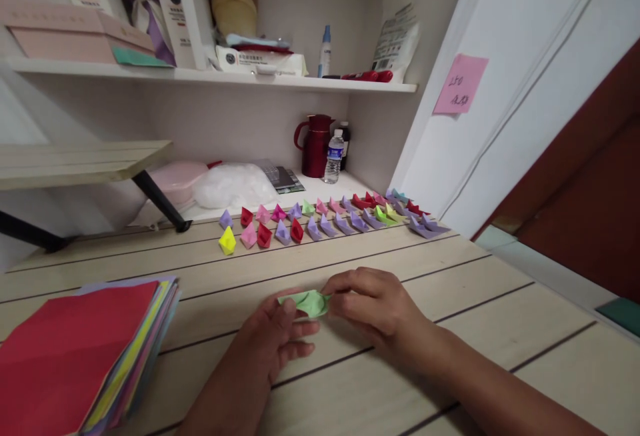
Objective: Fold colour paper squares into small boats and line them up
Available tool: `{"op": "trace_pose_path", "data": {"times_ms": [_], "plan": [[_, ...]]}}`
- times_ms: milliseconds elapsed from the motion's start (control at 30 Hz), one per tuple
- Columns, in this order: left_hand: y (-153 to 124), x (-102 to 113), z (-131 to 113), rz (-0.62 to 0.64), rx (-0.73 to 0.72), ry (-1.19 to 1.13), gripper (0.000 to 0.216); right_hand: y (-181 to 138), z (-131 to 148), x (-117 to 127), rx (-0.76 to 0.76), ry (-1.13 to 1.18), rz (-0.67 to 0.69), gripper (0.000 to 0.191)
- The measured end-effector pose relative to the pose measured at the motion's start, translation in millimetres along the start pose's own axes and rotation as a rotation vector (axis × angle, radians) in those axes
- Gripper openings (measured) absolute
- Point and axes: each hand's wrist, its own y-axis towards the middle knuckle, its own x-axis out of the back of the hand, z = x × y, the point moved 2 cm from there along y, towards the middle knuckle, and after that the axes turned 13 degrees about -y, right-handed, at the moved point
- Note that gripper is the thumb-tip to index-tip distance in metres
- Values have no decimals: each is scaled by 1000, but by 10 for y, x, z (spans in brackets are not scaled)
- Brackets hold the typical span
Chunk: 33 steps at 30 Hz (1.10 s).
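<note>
A small light green folded paper boat [311,303] is held between my two hands above the striped wooden table. My left hand [273,339] pinches its left end between thumb and forefinger, the other fingers spread below it. On the opposite end, the fingertips of my right hand [373,306] are closed on the paper; that tip is partly hidden by the fingers. Beyond my hands, folded paper boats [283,232] in purple, red, pink, yellow and green stand in two rows along the table's back part.
A stack of coloured paper [85,349], red on top, lies at the left. A small raised shelf [85,163] with black legs stands behind it. At the back are a red thermos jug [316,149], a water bottle [334,158] and a white plastic bag [233,186].
</note>
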Motion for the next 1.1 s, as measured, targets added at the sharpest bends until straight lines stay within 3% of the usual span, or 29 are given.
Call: {"op": "trace_pose_path", "data": {"times_ms": [100, 200, 333, 467, 533, 667, 900, 1100], "plan": [[-10, 10, 8, -6, -3, 17, 52, 10, -23, -19, -21, 71, 34, 19], [15, 26, 25, -42, -87, 32, 63, 22, -14, -42, -40, 193, 65, 22], [-12, -6, 41, 27, -419, 239, 66, 20, -11, -32, -60, 252, 53, 27], [-180, -107, 47, 182, -908, 772, 37, 18, -40, -41, -119, 345, 39, 22], [-253, -145, 51, 243, -1042, 1008, 33, 19, -40, -61, -132, 390, 54, 20], [-270, -129, 8, 196, -1041, 1201, 24, 18, -34, -88, -171, 448, 67, 16], [-223, -98, -35, 151, -1122, 1242, 33, 20, -63, -79, -245, 503, 46, 15], [-222, -69, -45, 161, -1003, 1323, 28, 42, -20, -54, -258, 580, 76, 18]]}}
